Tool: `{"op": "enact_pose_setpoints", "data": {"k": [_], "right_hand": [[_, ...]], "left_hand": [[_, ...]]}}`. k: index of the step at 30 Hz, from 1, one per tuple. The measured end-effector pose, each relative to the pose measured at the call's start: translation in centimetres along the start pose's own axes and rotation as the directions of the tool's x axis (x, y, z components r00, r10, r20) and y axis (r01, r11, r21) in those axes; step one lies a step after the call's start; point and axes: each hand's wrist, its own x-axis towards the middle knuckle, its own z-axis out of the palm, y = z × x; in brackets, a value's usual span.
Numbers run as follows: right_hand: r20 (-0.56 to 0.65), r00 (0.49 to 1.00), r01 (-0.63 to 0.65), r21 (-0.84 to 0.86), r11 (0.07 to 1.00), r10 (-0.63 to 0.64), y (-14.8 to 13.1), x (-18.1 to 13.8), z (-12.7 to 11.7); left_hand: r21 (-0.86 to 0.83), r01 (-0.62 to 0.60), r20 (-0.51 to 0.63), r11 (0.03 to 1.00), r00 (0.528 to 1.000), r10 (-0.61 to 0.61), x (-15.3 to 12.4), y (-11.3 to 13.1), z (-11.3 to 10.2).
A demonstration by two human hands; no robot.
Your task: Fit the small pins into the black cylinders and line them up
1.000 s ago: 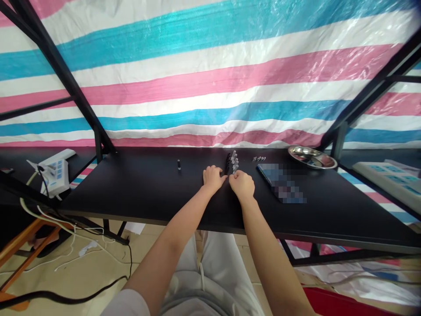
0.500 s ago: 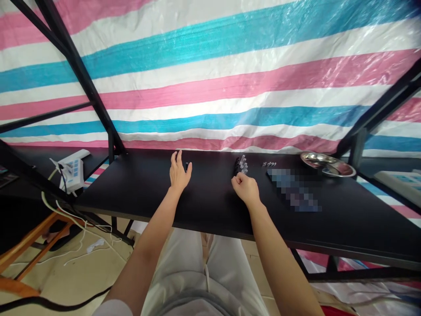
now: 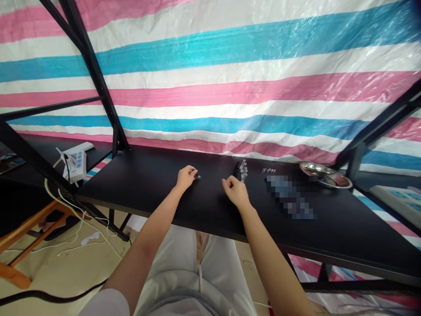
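My left hand (image 3: 186,176) is closed in a pinch over the black table (image 3: 148,175). Between its thumb and fingers is a small dark piece (image 3: 198,177) with a greyish end, too small to name. My right hand (image 3: 236,189) is curled closed to its right, and whatever it may hold is hidden. Just behind the right hand stand several clear, short tube-like pieces (image 3: 243,169) in a row, beside a row of black ones (image 3: 237,167). Farther right lie several tiny clear pieces (image 3: 269,170).
A blurred-out flat rectangle (image 3: 289,197) lies right of my right hand, with a shiny metal dish (image 3: 325,174) behind it. Black frame posts (image 3: 108,105) rise at both ends. A power strip (image 3: 78,164) with cables is at left. A striped sheet (image 3: 230,87) hangs behind.
My left hand has gone from spread fingers to a pinch on the small dark piece and shifted right. My right hand, still closed, has moved slightly left; the view has shifted a little.
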Motion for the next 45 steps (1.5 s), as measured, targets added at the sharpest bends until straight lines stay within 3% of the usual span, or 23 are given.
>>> {"op": "enact_pose_setpoints", "data": {"k": [3, 6, 10, 15, 24, 35, 40, 45], "right_hand": [[0.095, 0.994, 0.032, 0.163, 0.986, -0.048, -1.0, -0.2, 0.7], [0.178, 0.98, 0.043, 0.254, 0.966, -0.091, -1.5, -0.3, 1.0], [0.196, 0.973, 0.06, 0.293, 0.954, -0.121, -1.6, -0.3, 1.0], [0.089, 0.986, 0.115, 0.238, 0.964, -0.139, -1.5, -0.2, 1.0], [0.006, 0.986, 0.165, 0.106, 0.981, -0.167, -2.3, -0.1, 1.0], [-0.015, 0.973, 0.23, 0.044, 0.972, -0.229, -2.1, -0.3, 1.1], [0.05, 0.984, 0.166, 0.124, 0.978, -0.173, -2.0, -0.5, 0.9], [0.107, 0.965, 0.218, 0.185, 0.958, -0.24, -1.6, -0.4, 1.3]], "left_hand": [[-0.294, 0.024, 0.178, 0.956, 0.984, 0.03, -1.3, 1.2, 1.1], [-0.461, 0.051, 0.252, 0.886, 0.965, 0.076, -2.3, 2.2, 1.9], [-0.492, 0.074, 0.3, 0.867, 0.95, 0.089, -2.7, 2.6, 1.9], [-0.459, 0.082, 0.344, 0.885, 0.934, 0.092, -2.6, 2.4, 1.6], [-0.357, -0.025, 0.241, 0.934, 0.963, 0.118, -2.7, 2.9, 2.1], [-0.408, 0.078, 0.198, 0.91, 0.98, 0.005, -2.7, 2.8, 1.6], [-0.423, 0.109, 0.187, 0.9, 0.982, -0.031, -2.4, 2.4, 1.5], [-0.439, 0.053, 0.17, 0.897, 0.985, 0.025, -2.4, 2.5, 1.5]]}}
